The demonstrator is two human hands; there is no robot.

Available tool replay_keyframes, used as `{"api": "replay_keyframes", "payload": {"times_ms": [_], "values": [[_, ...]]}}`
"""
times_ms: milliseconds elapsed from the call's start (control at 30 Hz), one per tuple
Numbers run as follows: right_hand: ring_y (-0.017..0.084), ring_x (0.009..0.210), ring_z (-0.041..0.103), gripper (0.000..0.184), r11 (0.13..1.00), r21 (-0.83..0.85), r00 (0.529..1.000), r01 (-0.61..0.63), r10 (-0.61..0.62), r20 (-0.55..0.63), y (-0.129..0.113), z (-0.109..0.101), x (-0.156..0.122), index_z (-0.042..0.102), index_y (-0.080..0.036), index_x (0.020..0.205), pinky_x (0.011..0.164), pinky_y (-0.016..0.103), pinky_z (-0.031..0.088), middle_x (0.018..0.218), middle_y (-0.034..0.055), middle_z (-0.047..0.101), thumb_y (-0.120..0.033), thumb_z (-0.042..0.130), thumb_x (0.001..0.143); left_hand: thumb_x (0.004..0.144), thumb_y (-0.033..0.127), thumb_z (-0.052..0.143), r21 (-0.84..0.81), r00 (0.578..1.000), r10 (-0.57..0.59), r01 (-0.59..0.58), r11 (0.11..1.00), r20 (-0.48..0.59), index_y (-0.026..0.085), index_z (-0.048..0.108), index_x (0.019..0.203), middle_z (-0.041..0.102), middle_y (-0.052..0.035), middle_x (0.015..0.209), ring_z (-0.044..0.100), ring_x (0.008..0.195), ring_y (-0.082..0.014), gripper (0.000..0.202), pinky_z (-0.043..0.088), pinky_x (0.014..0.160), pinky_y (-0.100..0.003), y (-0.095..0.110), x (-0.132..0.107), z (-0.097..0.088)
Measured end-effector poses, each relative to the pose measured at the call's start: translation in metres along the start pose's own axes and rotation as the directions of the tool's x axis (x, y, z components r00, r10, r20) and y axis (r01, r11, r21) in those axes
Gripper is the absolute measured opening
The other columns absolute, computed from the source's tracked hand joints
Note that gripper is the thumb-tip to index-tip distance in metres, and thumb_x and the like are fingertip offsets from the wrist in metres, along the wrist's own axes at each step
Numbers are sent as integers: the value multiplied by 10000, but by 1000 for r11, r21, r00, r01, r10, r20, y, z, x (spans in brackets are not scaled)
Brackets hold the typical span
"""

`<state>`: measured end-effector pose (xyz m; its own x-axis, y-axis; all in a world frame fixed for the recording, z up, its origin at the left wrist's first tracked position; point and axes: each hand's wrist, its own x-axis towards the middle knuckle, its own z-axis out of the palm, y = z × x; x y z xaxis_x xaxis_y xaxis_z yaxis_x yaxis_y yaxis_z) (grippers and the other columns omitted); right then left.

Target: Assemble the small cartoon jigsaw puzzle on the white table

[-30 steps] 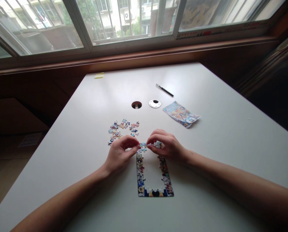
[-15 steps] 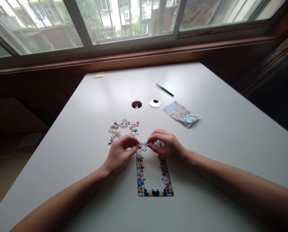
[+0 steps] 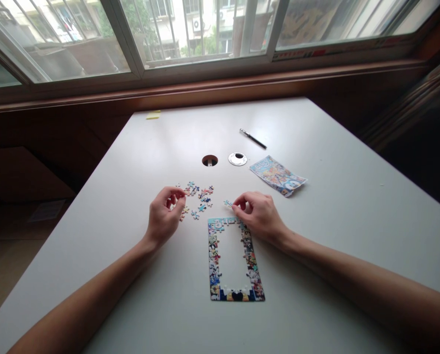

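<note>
One light-blue puzzle piece (image 3: 228, 203) juts toward ten o'clock from the right hand (image 3: 259, 214), pinched at its fingertips; puzzle border (image 3: 214, 265) at six. Left hand (image 3: 164, 211): loose pieces (image 3: 202, 208) toward three; cannot tell whether fingertips meet.

Looks like a home or office: has a white desk (image 3: 334, 206) facing a barred window (image 3: 205, 32) at twelve o'clock.

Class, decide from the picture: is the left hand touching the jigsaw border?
Apart. The head view plainly shows white tabletop between the left hand and the jigsaw border.
</note>
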<state>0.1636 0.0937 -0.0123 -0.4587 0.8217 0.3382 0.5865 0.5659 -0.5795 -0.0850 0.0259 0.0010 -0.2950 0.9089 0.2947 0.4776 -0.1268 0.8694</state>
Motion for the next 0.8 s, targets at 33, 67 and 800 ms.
{"api": "replay_keyframes", "payload": {"times_ms": [33,67,800], "values": [[180,720,588,57,1000,-11,1000,-7,7,2,0,0,0,663,-204,813,760,349,331,711,0,642,-255,656,836,860,197,592,60,1000,30,-29,998,-6,179,636,912,617,-11,809,522,689,-130,71,432,637,-244,-2,3,-2],[186,736,590,55,1000,-18,1000,-17,17,2,0,1,0,663,-206,845,764,352,329,728,3,643,-258,651,836,852,185,591,126,998,66,-65,990,-9,180,641,894,618,-11,805,531,717,-142,66,437,665,-256,-4,5,-4],[154,630,528,67,992,17,992,-126,126,12,0,0,2,486,-201,823,701,300,357,670,-20,568,-180,536,783,865,246,603,443,805,336,-560,700,488,218,697,852,662,-38,914,531,931,-215,99,408,878,-388,-5,18,-26]]}}
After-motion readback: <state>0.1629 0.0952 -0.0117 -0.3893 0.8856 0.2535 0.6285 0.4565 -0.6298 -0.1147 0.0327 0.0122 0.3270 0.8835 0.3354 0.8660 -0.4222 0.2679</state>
